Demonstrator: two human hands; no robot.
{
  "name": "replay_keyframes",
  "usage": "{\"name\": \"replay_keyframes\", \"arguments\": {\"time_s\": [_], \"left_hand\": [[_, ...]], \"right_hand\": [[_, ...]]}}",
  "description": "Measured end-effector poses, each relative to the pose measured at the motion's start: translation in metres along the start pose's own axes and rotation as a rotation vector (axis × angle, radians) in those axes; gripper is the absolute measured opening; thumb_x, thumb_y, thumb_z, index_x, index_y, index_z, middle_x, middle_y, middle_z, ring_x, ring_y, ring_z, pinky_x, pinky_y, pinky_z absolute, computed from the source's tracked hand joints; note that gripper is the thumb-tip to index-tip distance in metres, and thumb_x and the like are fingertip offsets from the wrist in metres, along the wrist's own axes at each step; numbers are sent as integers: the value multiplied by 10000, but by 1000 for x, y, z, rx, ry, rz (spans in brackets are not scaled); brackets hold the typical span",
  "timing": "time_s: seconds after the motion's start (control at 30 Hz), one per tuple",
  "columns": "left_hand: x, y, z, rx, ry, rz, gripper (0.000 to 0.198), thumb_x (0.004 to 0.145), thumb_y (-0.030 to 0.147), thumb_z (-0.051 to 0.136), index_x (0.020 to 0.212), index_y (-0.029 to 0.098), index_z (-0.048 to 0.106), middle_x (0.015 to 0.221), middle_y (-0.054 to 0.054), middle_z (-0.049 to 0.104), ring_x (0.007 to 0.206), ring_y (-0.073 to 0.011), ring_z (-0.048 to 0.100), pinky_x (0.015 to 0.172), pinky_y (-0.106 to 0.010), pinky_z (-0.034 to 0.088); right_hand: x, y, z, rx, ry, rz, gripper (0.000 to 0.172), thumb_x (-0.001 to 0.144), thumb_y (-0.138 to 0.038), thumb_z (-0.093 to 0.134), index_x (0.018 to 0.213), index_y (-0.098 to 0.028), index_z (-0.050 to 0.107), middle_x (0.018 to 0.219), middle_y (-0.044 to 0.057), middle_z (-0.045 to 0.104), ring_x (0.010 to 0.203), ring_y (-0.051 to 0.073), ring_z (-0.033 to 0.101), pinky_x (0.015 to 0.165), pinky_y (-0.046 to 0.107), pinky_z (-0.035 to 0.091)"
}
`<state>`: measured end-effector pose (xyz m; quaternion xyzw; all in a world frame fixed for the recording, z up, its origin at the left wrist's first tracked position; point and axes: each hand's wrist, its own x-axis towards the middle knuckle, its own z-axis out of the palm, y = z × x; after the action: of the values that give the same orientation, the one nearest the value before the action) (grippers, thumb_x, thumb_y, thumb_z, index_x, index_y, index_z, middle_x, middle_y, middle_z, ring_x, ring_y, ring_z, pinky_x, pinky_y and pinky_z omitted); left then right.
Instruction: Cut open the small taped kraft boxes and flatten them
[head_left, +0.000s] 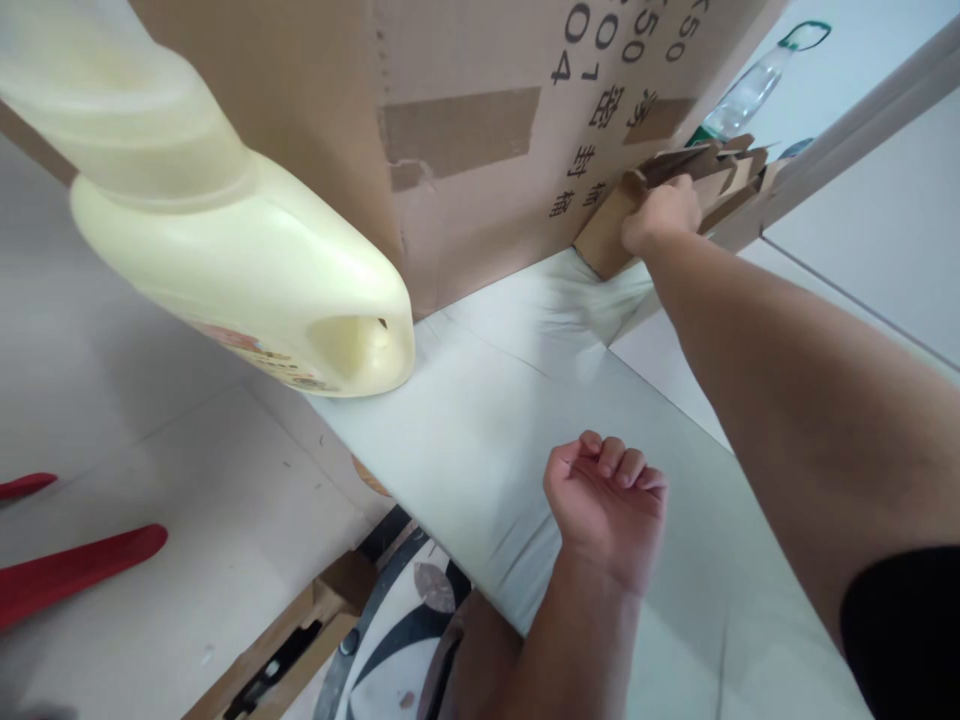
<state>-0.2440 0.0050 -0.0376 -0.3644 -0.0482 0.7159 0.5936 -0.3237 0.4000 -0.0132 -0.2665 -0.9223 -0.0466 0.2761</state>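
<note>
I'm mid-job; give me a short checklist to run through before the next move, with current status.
1. Right hand on the cardboard pieces: ok, touching them.
2. Right hand's grip firm: cannot tell; its fingers are largely hidden.
3. Left hand free: ok; palm showing, fingers curled, nothing visible in it.
4. Pale yellow bottle away from the edge of the white surface: not ok; it appears right by it.
5. Clear plastic bottle apart from the cardboard pieces: cannot tell; they overlap in view.
</note>
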Motion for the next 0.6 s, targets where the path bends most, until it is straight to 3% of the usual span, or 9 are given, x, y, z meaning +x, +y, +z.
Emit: {"name": "replay_keyframes", "arguments": {"time_s": [0.1, 0.23, 0.33, 0.4, 0.43, 0.6], "left_hand": [[-3, 2, 0, 10, -4, 0, 150, 697, 186, 553, 633, 182, 417, 591, 54, 273, 500, -88, 303, 562, -241, 274], [-5, 0, -2, -30, -3, -13, 142, 716, 199, 533, 641, 184, 414, 574, 55, 281, 486, -88, 319, 551, -239, 274], [-8, -2, -3, 13, -35, 12, 175, 733, 219, 523, 637, 194, 378, 535, 65, 225, 481, -94, 288, 557, -241, 276], [-12, -2, -2, 100, -92, 25, 237, 764, 248, 521, 627, 202, 332, 503, 73, 151, 471, -99, 222, 557, -246, 264], [-15, -2, -2, 155, -129, 29, 275, 790, 269, 518, 624, 204, 308, 492, 75, 121, 468, -100, 184, 555, -251, 256], [-29, -5, 0, 361, -281, 66, 428, 924, 414, 452, 626, 201, 232, 450, 79, 61, 468, -103, 53, 539, -280, 226]], "right_hand": [[-10, -8, -4, -62, -14, 226, 1034, 795, -674, 192, 921, 259, 621, 1245, 350, 563, 1144, 409, 648, 761, 456, 466], [-29, -50, -15, -61, -68, 295, 964, 850, -577, 54, 967, 192, 624, 1293, 246, 543, 1212, 370, 614, 816, 452, 452], [-52, -94, -26, 23, -133, 188, 747, 959, -387, 87, 966, 97, 657, 1299, 153, 554, 1280, 327, 585, 962, 407, 448], [-71, -121, -34, 91, -140, 99, 343, 949, -289, 439, 971, -52, 686, 1304, 146, 597, 1240, 259, 625, 1041, 420, 509], [-81, -133, -39, 112, -131, 66, 219, 911, -230, 514, 953, -102, 687, 1275, 117, 618, 1211, 248, 637, 1045, 426, 534], [-128, -166, -75, 203, -50, -124, 262, 845, -94, 454, 956, -172, 678, 1202, 47, 642, 1128, 219, 657, 978, 405, 567]]}}
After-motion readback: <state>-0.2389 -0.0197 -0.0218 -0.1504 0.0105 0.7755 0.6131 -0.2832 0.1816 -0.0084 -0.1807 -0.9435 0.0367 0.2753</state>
